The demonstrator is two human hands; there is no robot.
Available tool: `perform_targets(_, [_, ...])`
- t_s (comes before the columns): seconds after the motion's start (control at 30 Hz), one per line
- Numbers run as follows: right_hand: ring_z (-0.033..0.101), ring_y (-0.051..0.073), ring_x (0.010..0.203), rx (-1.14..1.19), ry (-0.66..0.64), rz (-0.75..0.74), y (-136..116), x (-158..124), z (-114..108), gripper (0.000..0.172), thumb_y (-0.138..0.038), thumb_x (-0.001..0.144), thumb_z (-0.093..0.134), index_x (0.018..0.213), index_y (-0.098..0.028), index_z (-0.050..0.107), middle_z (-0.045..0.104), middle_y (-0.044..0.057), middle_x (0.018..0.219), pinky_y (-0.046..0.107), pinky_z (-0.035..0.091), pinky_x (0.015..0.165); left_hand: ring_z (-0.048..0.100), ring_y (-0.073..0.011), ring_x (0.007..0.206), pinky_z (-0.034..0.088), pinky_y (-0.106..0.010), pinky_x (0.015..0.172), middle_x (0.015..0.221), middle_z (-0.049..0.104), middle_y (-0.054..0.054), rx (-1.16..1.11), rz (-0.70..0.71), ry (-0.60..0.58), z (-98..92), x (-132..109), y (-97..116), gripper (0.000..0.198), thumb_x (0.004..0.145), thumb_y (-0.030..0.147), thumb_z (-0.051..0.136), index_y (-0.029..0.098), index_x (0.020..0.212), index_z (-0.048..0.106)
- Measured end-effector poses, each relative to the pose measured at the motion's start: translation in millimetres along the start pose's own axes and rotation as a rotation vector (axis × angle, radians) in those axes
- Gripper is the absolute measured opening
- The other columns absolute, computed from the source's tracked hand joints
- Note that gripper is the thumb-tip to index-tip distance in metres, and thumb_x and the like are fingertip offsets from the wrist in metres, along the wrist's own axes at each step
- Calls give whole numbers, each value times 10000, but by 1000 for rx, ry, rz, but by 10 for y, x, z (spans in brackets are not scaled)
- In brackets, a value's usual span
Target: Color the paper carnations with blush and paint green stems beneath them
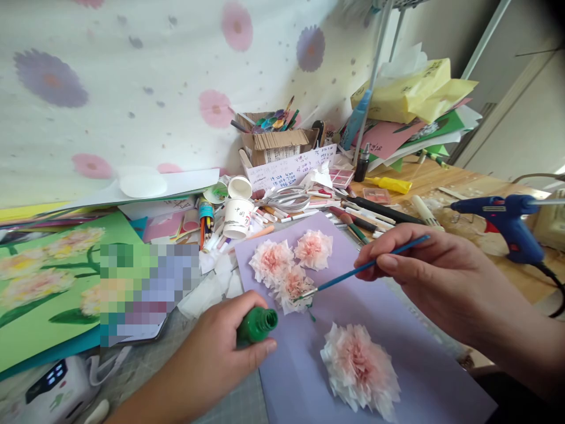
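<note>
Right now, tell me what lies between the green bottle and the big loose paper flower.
In the head view, only bare lilac paper sheet lies between the green bottle, held in the left hand, and the big paper flower.

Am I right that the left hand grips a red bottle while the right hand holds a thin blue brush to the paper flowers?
Not quite. The bottle in the left hand is green, not red, as the head view shows. The right hand does hold the thin blue brush to the paper flowers.
</note>
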State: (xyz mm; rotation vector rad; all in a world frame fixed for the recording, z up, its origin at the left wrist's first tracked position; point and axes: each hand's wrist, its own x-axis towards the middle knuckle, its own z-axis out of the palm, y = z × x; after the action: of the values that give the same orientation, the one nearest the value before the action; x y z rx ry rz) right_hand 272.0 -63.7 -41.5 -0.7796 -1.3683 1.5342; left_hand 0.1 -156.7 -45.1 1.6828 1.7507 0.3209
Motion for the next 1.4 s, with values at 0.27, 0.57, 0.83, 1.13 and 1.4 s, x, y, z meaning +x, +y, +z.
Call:
perform_targets(0.27, [676,149,671,-44,100,94,67,126,-156,211,-361,711,853,710,-204,713,739,31,732,270,530,657,528,-208,694,388,-280,641,701,544,50,28,-37,13,5,8,20,130,781,362,581,244,779,527])
perform_targets(0.57, [651,148,614,-120,112,105,78,170,-53,321,-431,630,878,673,-195,664,725,34,672,289,526,614,532,-201,673,398,-274,633,685,548,46,50,-39,31,14,12,24,135,771,377,575,248,768,536])
perform_targets(0.83, [646,146,622,-163,91,102,110,171,-55,291,-428,675,843,695,-197,666,724,31,681,294,525,627,542,-206,684,400,-285,643,697,567,41,47,-25,30,23,14,-12,131,777,366,579,240,781,548])
perform_targets(1.13, [635,135,614,-163,83,124,109,176,-31,283,-405,662,850,693,-199,659,718,18,669,285,520,631,526,-197,671,396,-274,627,687,558,40,40,-21,45,19,12,0,147,779,388,578,244,768,551])
perform_targets(1.4, [643,142,616,-151,84,108,109,178,-12,298,-435,665,840,698,-204,654,720,23,674,295,531,630,538,-200,670,404,-273,628,683,562,44,47,-20,51,23,13,-3,146,769,389,583,248,762,546])
